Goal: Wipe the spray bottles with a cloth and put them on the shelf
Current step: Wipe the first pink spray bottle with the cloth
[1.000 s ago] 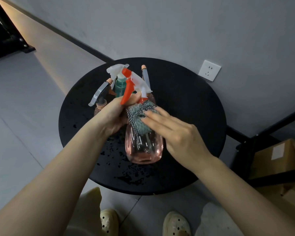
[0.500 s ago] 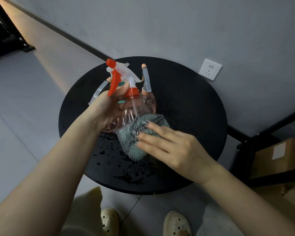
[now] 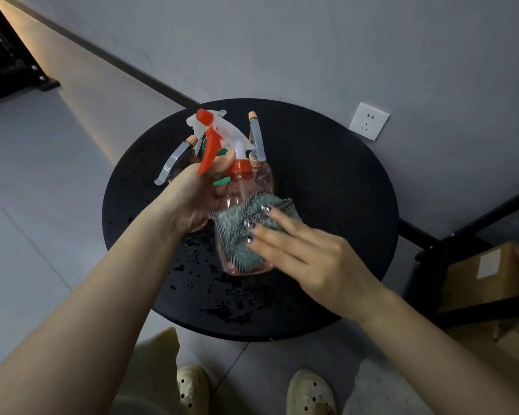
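Pressing flat against the bottle's belly, the right hand (image 3: pixel 309 259) lies nearest the camera, its fingers straight and spread over a teal striped cloth (image 3: pixel 246 232). That cloth wraps the lower body of the pink spray bottle (image 3: pixel 243 187), which is held off the round black table (image 3: pixel 336 187). The bottle's long axis runs from its base at about 5 o'clock up to its orange trigger at 11 o'clock. The left hand (image 3: pixel 198 199) curls around the neck just under the orange collar, so the cloth hand sits at 4 o'clock from that grip. The pink bottle looks empty. Water droplets speckle the tabletop beneath. Farther back, at least 2 more spray bottles (image 3: pixel 258 136) stand close together, partly hidden. A black shelf frame (image 3: pixel 462 229) stands at 3 o'clock.
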`<state>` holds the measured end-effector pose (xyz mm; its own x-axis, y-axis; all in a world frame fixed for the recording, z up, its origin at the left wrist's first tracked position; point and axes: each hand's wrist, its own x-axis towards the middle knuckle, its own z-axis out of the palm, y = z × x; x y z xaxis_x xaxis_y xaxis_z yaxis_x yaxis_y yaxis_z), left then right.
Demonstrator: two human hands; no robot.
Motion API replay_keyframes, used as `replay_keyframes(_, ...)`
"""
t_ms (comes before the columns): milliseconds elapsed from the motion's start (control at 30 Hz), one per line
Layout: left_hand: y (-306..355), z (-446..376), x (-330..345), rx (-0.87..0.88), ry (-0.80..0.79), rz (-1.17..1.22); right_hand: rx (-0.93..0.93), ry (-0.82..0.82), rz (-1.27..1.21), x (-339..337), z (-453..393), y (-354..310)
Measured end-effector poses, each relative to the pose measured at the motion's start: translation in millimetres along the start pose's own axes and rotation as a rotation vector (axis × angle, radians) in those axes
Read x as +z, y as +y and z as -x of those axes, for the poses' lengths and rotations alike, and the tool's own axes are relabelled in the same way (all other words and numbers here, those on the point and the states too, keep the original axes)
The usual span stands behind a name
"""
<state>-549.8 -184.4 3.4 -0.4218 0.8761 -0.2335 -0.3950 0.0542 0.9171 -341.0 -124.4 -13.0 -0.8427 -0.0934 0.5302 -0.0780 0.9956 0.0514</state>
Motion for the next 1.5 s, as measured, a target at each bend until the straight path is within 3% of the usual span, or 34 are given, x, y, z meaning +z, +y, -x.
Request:
replay_keyframes(267, 7, -1, 5, 0.105, 0.024, 0.122, -0.131, -0.006, -0.014, -2, 14, 4)
replay_keyframes(567, -5, 1, 9, -0.030, -0.139, 0.029, 0.289, 0.011, -0.211, 2, -21, 15)
replay_keyframes(700, -1, 3, 7, -0.014, -0.109, 0.010, 0.208, -0.013, -0.217, 1, -13, 12)
replay_keyframes(800, 3, 3, 6, 0.033, 0.019, 0.009, 0.111, -0.009, -0.231, 1, 4, 8)
replay_keyframes(900, 6, 1, 3, 0.092, 0.073, 0.046, 0.230, 0.022, -0.424, 4, 15, 4)
replay_keyframes(1033, 9, 0, 2, 0.099, 0.070, 0.109, 0.628, 0.092, -0.785, 8, 10, -2)
replay_keyframes(1133, 9, 3, 9, 0.133, 0.037, 0.077, 0.897, 0.087, -1.227, 6, -1, -3)
replay_keyframes(1367, 4, 5, 20, 0.060, -0.125, 0.082, 1.052, -0.178, -1.657, 21, -6, 0)
replay_keyframes(1500, 1, 4, 20, 0.015, -0.138, 0.050, 1.030, -0.177, -1.748, 22, -9, 0)
